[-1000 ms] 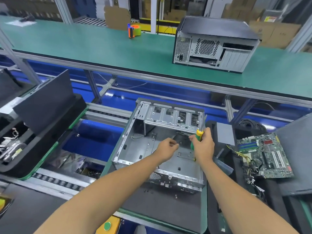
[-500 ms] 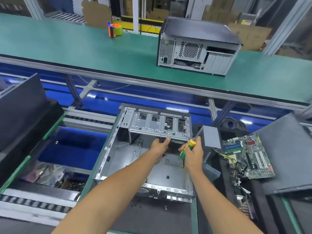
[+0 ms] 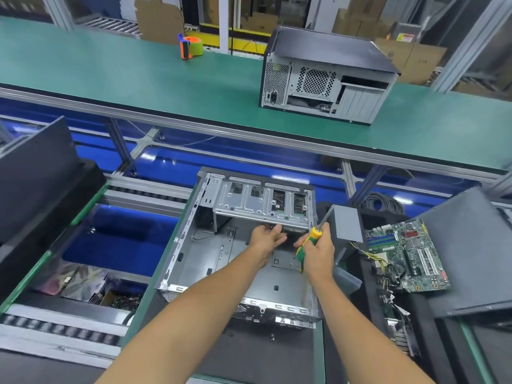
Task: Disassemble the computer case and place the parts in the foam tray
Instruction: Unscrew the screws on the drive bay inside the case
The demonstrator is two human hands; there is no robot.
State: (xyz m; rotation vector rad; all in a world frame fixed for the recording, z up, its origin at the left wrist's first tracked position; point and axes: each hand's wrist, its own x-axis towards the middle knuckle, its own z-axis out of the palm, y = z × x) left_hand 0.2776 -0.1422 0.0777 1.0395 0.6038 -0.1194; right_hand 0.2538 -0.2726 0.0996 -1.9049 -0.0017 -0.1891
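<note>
Centrally, the opened computer case [image 3: 221, 261] lies on its side on a dark mat [image 3: 249, 353] at the near workstation, its stripped interior facing up and its drive cage [image 3: 263, 202] spanning the far end. The left hand [image 3: 266, 239] reaches under the cage's near edge with fingers extended, touching a dark part there; what that part is cannot be made out, since the cage and the hand cover most of it. The right hand [image 3: 318, 249] is curled round a green-and-yellow screwdriver [image 3: 309, 243], whose shaft points up and away toward a grey power supply unit [image 3: 347, 223] just beside the case; the lower end of the handle is hidden in the fist. To the right, a green motherboard [image 3: 407, 256] with trailing yellow cables rests on black foam [image 3: 371, 300], partly overlapped by a dark panel [image 3: 476, 253] cut off at the frame edge. At the left, a black foam tray [image 3: 41, 217] is only partly in view, its contents not visible. Beyond, on the green conveyor belt [image 3: 110, 79], a second, closed computer case [image 3: 327, 76] stands with its rear grille facing the camera, well apart from an orange-and-green tape dispenser [image 3: 190, 47].
</note>
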